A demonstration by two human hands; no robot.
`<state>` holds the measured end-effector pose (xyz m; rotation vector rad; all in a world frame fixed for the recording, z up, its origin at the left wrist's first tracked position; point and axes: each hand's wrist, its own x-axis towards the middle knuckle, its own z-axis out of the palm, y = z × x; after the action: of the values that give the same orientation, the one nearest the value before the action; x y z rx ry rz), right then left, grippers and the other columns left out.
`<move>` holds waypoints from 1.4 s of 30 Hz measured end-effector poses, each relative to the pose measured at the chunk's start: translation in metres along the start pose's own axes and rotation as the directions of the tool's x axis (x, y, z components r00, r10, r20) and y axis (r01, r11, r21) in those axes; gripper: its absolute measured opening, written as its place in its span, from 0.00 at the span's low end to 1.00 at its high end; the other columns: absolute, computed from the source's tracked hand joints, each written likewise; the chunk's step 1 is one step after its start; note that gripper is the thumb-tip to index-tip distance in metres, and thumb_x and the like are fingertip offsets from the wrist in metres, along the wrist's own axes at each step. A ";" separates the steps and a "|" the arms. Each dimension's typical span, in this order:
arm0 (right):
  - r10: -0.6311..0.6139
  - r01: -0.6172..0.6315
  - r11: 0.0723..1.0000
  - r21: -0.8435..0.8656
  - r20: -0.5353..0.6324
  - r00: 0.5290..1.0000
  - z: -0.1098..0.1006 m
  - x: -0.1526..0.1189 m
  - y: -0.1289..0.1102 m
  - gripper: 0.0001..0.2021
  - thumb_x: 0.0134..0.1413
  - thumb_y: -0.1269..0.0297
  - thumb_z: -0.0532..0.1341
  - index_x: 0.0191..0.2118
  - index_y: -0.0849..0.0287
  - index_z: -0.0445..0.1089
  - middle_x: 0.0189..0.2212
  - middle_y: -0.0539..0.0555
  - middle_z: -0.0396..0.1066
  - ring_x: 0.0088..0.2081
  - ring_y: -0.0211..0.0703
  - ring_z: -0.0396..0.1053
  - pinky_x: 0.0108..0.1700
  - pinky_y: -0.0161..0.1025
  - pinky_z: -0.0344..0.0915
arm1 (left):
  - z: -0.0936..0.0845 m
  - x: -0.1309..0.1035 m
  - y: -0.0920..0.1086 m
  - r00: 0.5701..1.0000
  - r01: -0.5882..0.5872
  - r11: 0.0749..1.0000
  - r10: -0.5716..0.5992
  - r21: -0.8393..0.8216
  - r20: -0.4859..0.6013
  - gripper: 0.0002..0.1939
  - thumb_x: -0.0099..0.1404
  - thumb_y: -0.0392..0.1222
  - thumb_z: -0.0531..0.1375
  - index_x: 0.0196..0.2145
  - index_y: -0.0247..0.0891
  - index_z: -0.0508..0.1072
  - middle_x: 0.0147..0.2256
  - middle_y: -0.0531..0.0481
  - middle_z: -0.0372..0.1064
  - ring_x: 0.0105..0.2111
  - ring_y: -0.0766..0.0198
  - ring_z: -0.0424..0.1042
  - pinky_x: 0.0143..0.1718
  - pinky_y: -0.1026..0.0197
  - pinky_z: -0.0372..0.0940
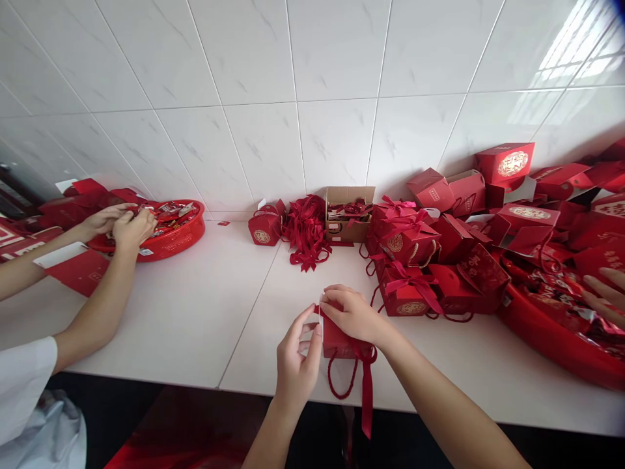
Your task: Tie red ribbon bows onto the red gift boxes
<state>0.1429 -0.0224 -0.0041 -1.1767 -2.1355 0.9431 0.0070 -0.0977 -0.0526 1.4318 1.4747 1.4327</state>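
Note:
A small red gift box (pixel 336 343) lies near the table's front edge, with a red cord handle and a ribbon (pixel 367 397) hanging over the edge. My left hand (pixel 299 355) is at the box's left end, its fingers bent around a white-edged flap (pixel 321 319). From the right, my right hand (pixel 349 314) reaches over the top of the box, with its fingertips pinching at the same flap. Behind them lie a pile of red ribbons (pixel 307 228) and an open cardboard box (pixel 346 229) holding small red items.
Red gift boxes (pixel 413 306) are stacked at the right, beside a red basin (pixel 541 332) of wrapped sweets. Another person's hand (pixel 605 293) is over that basin. At the left, another person's hands (pixel 131 228) are over a second red basin (pixel 183 241). A tiled wall stands behind.

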 end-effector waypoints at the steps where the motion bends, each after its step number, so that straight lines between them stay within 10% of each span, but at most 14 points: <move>1: 0.003 -0.003 1.000 -0.002 0.001 1.000 0.000 0.000 0.001 0.10 0.60 0.65 0.53 0.29 0.56 0.68 0.41 0.54 0.70 0.46 0.47 0.66 0.51 0.47 0.57 | 0.000 0.000 0.000 1.000 0.006 1.000 -0.006 -0.017 -0.001 0.21 0.65 0.47 0.58 0.54 0.39 0.70 0.47 0.41 0.74 0.43 0.55 0.75 0.36 0.59 0.74; 9: 0.087 -0.016 0.976 0.216 -0.322 0.943 -0.041 -0.035 0.019 0.15 0.64 0.52 0.49 0.37 0.54 0.69 0.52 0.57 0.66 0.62 0.50 0.53 0.59 0.48 0.53 | -0.049 0.013 -0.024 0.998 0.046 0.968 -0.035 0.248 -0.051 0.20 0.64 0.47 0.56 0.53 0.43 0.72 0.31 0.46 0.78 0.22 0.60 0.73 0.18 0.61 0.68; 12: 0.184 -0.071 0.950 0.303 -0.361 0.914 -0.050 -0.071 0.041 0.14 0.62 0.51 0.53 0.37 0.54 0.68 0.53 0.57 0.65 0.60 0.51 0.57 0.56 0.46 0.57 | -0.092 0.017 -0.055 0.980 0.055 0.900 0.036 0.433 -0.197 0.18 0.59 0.46 0.60 0.47 0.44 0.76 0.37 0.44 0.78 0.38 0.50 0.77 0.32 0.55 0.73; 16: 0.339 -0.225 0.886 0.405 -0.236 0.911 -0.027 -0.109 0.075 0.16 0.59 0.48 0.56 0.43 0.55 0.67 0.46 0.58 0.69 0.51 0.52 0.66 0.55 0.48 0.59 | -0.119 0.016 -0.082 0.951 0.203 0.769 -0.007 0.606 -0.309 0.18 0.58 0.49 0.60 0.45 0.41 0.77 0.55 0.38 0.66 0.60 0.37 0.58 0.53 0.38 0.62; 22: 0.298 -0.195 0.722 0.663 -0.043 0.954 0.028 -0.116 0.077 0.19 0.55 0.52 0.63 0.48 0.52 0.61 0.47 0.55 0.66 0.45 0.45 0.68 0.49 0.43 0.64 | -0.060 0.031 -0.047 0.987 0.142 0.970 -0.124 0.198 -0.102 0.19 0.63 0.56 0.55 0.44 0.42 0.73 0.55 0.42 0.65 0.57 0.50 0.62 0.57 0.50 0.59; 28: 0.333 -0.203 0.598 0.775 -0.009 0.943 0.033 -0.108 0.066 0.14 0.54 0.51 0.63 0.34 0.58 0.66 0.27 0.47 0.61 0.29 0.35 0.57 0.33 0.34 0.58 | -0.004 0.055 -0.022 0.928 0.267 0.955 -0.221 -0.125 0.299 0.20 0.62 0.59 0.56 0.36 0.38 0.69 0.34 0.48 0.71 0.33 0.61 0.69 0.34 0.62 0.64; 36: 0.422 -0.196 0.518 0.832 -0.050 0.905 0.007 -0.103 0.083 0.17 0.45 0.51 0.69 0.24 0.59 0.66 0.19 0.47 0.62 0.22 0.33 0.59 0.27 0.36 0.60 | -0.012 0.064 -0.018 0.851 0.299 0.943 -0.193 -0.148 0.488 0.24 0.60 0.56 0.59 0.19 0.38 0.56 0.20 0.58 0.47 0.21 0.70 0.48 0.23 0.65 0.47; 42: 0.491 -0.125 0.640 0.758 -0.278 0.825 -0.021 -0.094 0.100 0.15 0.38 0.51 0.71 0.20 0.51 0.67 0.13 0.47 0.61 0.15 0.31 0.58 0.17 0.34 0.53 | -0.016 0.072 -0.022 0.839 0.341 0.927 -0.225 -0.156 0.496 0.25 0.57 0.52 0.63 0.19 0.39 0.50 0.20 0.60 0.42 0.20 0.72 0.42 0.22 0.64 0.39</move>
<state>0.2539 -0.0587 -0.0790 -1.2002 -0.9983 1.3219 -0.0296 -0.0296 -0.0523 1.2331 1.1028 0.9492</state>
